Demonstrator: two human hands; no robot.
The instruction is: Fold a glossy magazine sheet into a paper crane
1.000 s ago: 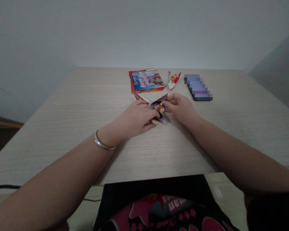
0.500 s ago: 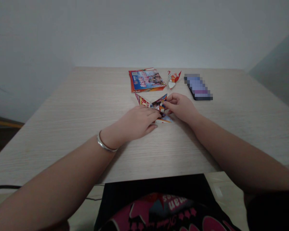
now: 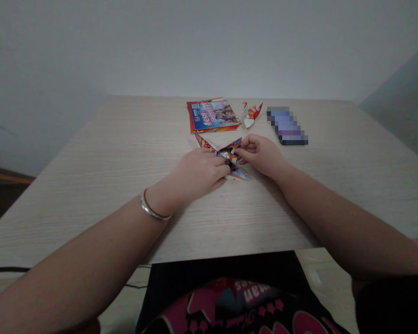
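Observation:
A folded piece of colourful printed paper (image 3: 231, 157) lies on the light wooden table (image 3: 125, 153), with pointed flaps sticking out. My left hand (image 3: 198, 172) rests on its left part, fingers curled and pinching the paper. My right hand (image 3: 261, 155) pinches the paper's right side between thumb and fingers. A silver bangle (image 3: 152, 211) sits on my left wrist.
Behind the hands lies a stack of colourful printed sheets (image 3: 212, 116). To its right stands a small folded paper figure (image 3: 251, 114), then a dark phone (image 3: 287, 126). A plain wall rises behind the table. A cable (image 3: 7, 270) runs along the near left edge.
The folded paper has turned slightly and its lower flap now points right. My left fingers have curled from flat to pinching. My right hand has barely moved.

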